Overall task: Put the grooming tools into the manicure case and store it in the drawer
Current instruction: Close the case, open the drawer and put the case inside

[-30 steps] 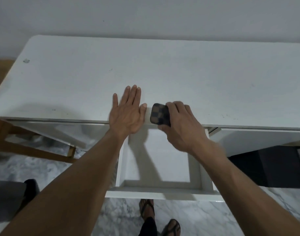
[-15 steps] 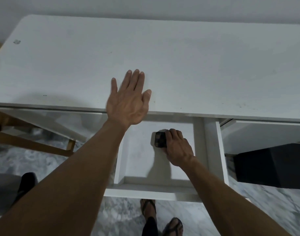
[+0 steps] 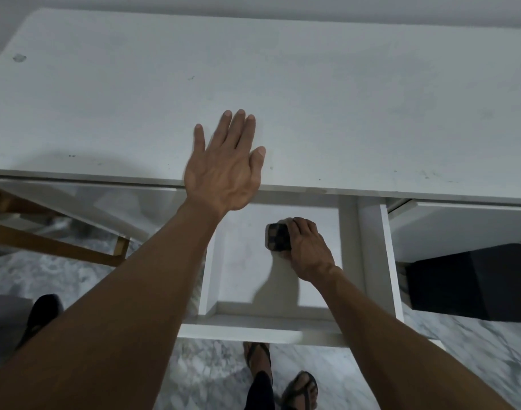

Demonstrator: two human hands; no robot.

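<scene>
1. Head view: the person looks down over a white table [image 3: 312, 84] with a white drawer [image 3: 371, 261] pulled out from under its near edge.
2. The right hand [image 3: 308, 250] reaches down into the drawer, its fingers curled round a dark checkered manicure case [image 3: 277, 237].
3. The manicure case sits low inside the drawer, toward the far part and a little right of the middle; whether it touches the drawer floor cannot be told.
4. The left hand [image 3: 226, 170] lies flat, fingers straight and held together, over the near edge of the table, just to the left of the drawer opening, holding nothing.
5. Below the drawer front, two feet in sandals [image 3: 299, 389] stand on a grey marbled floor [image 3: 475, 350].
6. A wooden frame [image 3: 55, 247] shows under the table at left.
</scene>
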